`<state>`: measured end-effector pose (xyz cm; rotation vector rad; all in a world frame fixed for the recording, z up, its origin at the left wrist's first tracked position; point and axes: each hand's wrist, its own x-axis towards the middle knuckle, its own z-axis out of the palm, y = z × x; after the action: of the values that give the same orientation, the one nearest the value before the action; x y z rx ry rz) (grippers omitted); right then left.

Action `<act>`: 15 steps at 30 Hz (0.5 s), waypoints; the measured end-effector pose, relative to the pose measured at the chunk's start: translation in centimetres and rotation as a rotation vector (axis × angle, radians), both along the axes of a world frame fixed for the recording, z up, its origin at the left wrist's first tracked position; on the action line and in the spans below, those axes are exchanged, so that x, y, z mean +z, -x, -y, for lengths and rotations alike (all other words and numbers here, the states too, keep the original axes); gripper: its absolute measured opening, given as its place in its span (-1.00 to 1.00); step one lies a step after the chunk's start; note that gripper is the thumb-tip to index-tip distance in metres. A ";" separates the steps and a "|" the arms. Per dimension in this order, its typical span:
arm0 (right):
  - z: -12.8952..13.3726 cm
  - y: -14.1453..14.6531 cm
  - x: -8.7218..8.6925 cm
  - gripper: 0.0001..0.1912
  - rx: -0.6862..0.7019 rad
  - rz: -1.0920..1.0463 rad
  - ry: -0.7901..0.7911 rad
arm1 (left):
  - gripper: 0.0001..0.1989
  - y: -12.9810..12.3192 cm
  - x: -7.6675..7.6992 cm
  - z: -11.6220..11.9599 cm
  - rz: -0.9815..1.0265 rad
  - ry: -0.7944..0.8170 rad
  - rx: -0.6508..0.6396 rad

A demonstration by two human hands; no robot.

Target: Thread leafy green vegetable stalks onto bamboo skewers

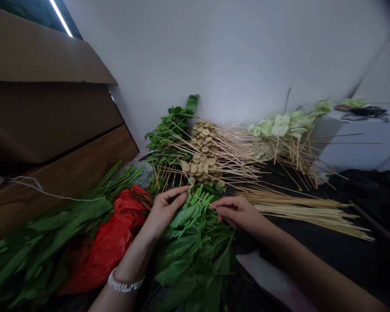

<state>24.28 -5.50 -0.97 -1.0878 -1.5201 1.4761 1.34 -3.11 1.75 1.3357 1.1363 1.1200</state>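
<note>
Over a heap of leafy greens, my two hands work close together. My left hand, with a beaded bracelet on the wrist, pinches a green stem between thumb and fingertips at the top of the heap. From the other side, my right hand is closed on a thin bamboo skewer, whose tip end is lost among the stems. Just beyond the hands lie stacked skewers of pale round slices. A bundle of bare bamboo skewers lies right of my right hand.
Skewered greens lie at the back beside the slices, and skewered pale green leaves at the back right. On the left are a red plastic bag, more large greens, a wooden board and a cardboard box. A white wall rises behind.
</note>
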 end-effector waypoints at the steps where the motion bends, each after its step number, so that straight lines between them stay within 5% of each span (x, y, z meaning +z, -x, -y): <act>1: 0.0 0.0 -0.1 -0.65 -0.005 -0.002 0.002 | -0.58 0.0 -0.1 0.0 0.012 0.020 -0.004; 15: 0.0 0.2 -0.5 -0.62 -0.018 -0.054 0.016 | -0.63 -0.3 -0.1 0.0 -0.020 0.009 0.069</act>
<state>24.07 -5.50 -1.45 -1.0597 -1.4599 1.4967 1.60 -3.07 1.68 1.3117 1.2084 1.1529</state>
